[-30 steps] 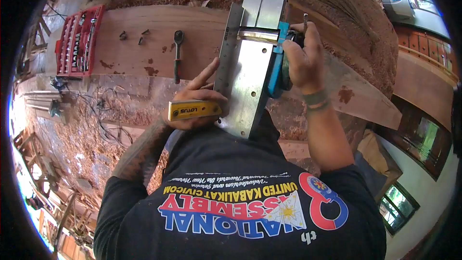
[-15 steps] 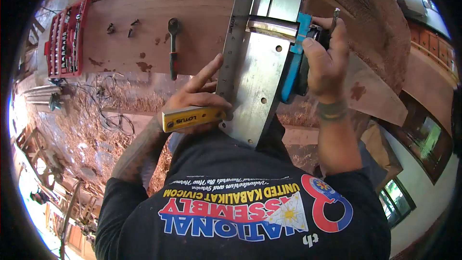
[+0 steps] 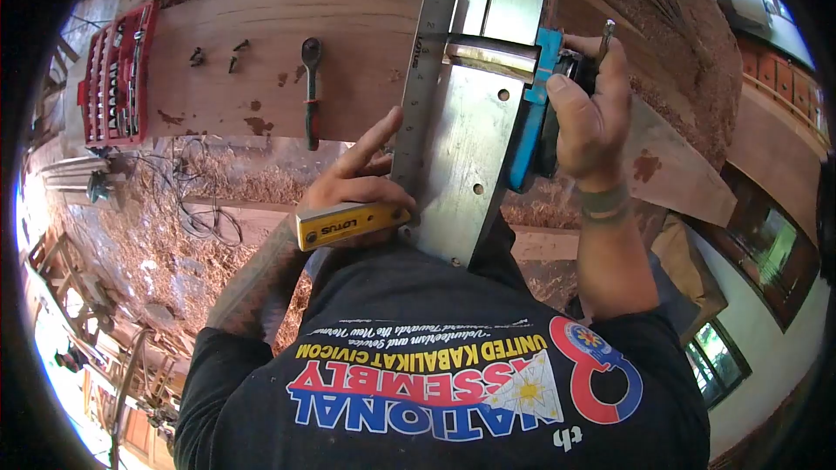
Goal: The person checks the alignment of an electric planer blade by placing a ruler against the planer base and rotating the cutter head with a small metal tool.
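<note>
My left hand (image 3: 357, 187) grips a try square with a yellow LOTUS handle (image 3: 344, 224), its index finger stretched along the metal blade (image 3: 421, 78). The blade stands on edge along the left side of a planer's flat metal sole (image 3: 461, 148), crossing beside the cutter slot (image 3: 489, 57). At the planer's blue side (image 3: 529, 135), my right hand (image 3: 592, 109) is closed, thumb near the black part by the slot. A thin metal tool (image 3: 607, 35) sticks up from between its fingers.
A ratchet wrench (image 3: 312, 91) and several small bolts (image 3: 233, 57) lie on a wooden board (image 3: 366, 22). A red socket set case (image 3: 144, 74) is at the left. Cables (image 3: 205, 209) and wood shavings lie on the floor. Windows and a wall are at the right.
Compared with a second ago, the planer and both hands appear farther right and larger in view. The square's blade has tilted slightly, while both hands keep their holds.
</note>
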Tool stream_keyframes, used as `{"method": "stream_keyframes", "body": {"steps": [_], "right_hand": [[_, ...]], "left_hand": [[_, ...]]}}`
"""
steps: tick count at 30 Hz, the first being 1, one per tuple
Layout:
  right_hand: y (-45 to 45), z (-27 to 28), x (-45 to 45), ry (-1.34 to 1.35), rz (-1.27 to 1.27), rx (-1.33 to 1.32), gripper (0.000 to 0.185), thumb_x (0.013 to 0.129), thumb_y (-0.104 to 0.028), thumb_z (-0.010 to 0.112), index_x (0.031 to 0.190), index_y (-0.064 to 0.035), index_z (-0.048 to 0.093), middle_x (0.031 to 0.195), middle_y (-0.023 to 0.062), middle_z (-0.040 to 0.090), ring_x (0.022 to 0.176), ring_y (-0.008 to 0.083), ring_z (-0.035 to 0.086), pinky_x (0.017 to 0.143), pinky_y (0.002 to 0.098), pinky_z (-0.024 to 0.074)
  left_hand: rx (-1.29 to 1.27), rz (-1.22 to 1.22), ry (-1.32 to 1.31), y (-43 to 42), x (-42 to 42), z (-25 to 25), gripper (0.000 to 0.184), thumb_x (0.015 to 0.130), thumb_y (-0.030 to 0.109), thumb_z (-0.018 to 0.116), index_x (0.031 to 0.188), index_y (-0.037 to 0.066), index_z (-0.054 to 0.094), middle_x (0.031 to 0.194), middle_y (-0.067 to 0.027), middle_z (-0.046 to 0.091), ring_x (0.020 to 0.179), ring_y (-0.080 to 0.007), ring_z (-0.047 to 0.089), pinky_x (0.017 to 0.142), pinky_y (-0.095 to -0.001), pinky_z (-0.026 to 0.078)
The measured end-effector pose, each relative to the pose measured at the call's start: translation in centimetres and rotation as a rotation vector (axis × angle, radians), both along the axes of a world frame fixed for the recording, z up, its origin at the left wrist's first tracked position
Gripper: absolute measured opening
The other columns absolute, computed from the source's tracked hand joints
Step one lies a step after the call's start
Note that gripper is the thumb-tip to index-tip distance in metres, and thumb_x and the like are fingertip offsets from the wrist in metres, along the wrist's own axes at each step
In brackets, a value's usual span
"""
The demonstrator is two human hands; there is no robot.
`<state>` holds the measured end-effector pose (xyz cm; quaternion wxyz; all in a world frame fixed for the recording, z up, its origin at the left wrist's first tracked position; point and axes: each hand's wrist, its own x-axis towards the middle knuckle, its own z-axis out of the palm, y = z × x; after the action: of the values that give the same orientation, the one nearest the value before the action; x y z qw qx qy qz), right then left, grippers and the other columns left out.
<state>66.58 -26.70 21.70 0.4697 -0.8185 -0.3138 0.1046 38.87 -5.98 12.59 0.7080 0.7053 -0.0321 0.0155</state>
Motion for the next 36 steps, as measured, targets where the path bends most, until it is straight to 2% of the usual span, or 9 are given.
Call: {"method": "stream_keyframes", "body": {"steps": [6, 12, 24, 33, 36], "right_hand": [[0.03, 0.29, -0.16, 0.016, -0.017, -0.036, 0.04, 0.089, -0.023, 0.074, 0.119, -0.0002, 0.063, 0.099, 0.0106, 0.064, 0.088, 0.0218, 0.063, 0.082, 0.0362, 0.0535], [0.16, 0.24, -0.39, 0.062, -0.031, -0.001, 0.038, 0.089, -0.023, 0.073, 0.119, -0.0007, 0.063, 0.097, 0.0093, 0.063, 0.085, 0.0203, 0.061, 0.079, 0.0351, 0.0533], [0.1, 0.16, 0.01, -0.002, -0.007, -0.026, 0.036, 0.09, -0.023, 0.072, 0.117, -0.0007, 0.063, 0.093, 0.0103, 0.063, 0.082, 0.022, 0.061, 0.076, 0.0362, 0.0525], [0.29, 0.43, -0.21, -0.01, -0.013, -0.029, 0.035, 0.091, -0.024, 0.072, 0.116, -0.0002, 0.064, 0.095, 0.0119, 0.063, 0.085, 0.0227, 0.062, 0.079, 0.0375, 0.0529], [0.15, 0.16, 0.21, -0.104, 0.007, -0.048, 0.034, 0.092, -0.023, 0.073, 0.115, 0.0005, 0.064, 0.095, 0.0126, 0.065, 0.084, 0.023, 0.064, 0.078, 0.0375, 0.0534]], "left_hand": [[0.028, 0.009, -0.008, -0.01, 0.14, 0.09, 0.033, 0.087, 0.016, 0.094, 0.118, 0.019, 0.085, 0.183, -0.0273, 0.018, 0.168, -0.0441, 0.029, 0.123, -0.0611, 0.046], [-0.009, 0.004, 0.016, -0.18, -0.2, -0.41, 0.033, 0.087, 0.016, 0.094, 0.118, 0.019, 0.085, 0.183, -0.0273, 0.018, 0.168, -0.0439, 0.028, 0.123, -0.0598, 0.046], [0.013, 0.005, -0.059, -0.22, 0.14, -0.54, 0.033, 0.089, 0.013, 0.092, 0.12, 0.017, 0.083, 0.183, -0.0267, 0.017, 0.168, -0.0446, 0.027, 0.124, -0.0605, 0.045], [0.029, 0.009, -0.051, -0.19, 0.15, -0.49, 0.039, 0.086, 0.016, 0.095, 0.123, 0.017, 0.083, 0.184, -0.0255, 0.017, 0.168, -0.0459, 0.026, 0.124, -0.0603, 0.045], [0.081, -0.011, -0.034, 0.18, 0.28, 0.08, 0.041, 0.087, 0.014, 0.093, 0.126, 0.016, 0.083, 0.184, -0.026, 0.017, 0.168, -0.0462, 0.026, 0.124, -0.0598, 0.045]]}}
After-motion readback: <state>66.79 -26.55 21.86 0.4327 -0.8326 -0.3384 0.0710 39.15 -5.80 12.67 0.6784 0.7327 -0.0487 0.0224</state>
